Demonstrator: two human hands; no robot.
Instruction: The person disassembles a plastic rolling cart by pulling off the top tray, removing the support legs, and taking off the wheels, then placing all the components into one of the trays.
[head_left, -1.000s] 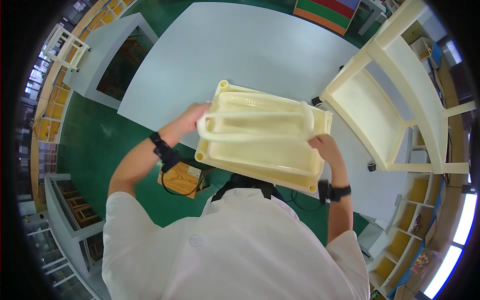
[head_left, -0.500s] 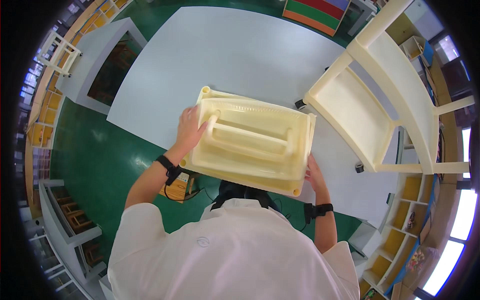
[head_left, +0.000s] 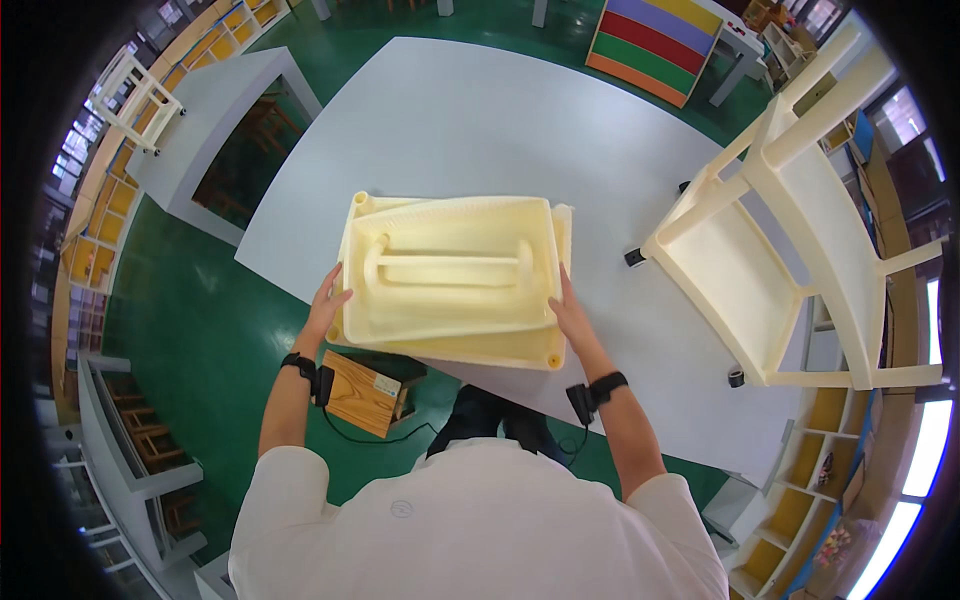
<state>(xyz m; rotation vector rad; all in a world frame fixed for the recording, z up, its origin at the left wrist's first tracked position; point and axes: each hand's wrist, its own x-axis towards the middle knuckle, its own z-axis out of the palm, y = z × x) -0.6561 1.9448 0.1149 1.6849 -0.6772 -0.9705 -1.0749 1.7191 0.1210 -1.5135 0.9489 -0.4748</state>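
Green floor (head_left: 180, 260) showed beyond the pale table (head_left: 480, 120) in the head view, a wheeled cream cart (head_left: 725, 285) at two o'clock. Near centre, an upper tray (head_left: 450, 308) lay over a lower tray (head_left: 500, 350), curved bars (head_left: 450, 262) inside. My half-curled left hand (head_left: 326, 306) at nine o'clock and right hand (head_left: 572, 312) at three gripped its ends, presumably keeping it level.
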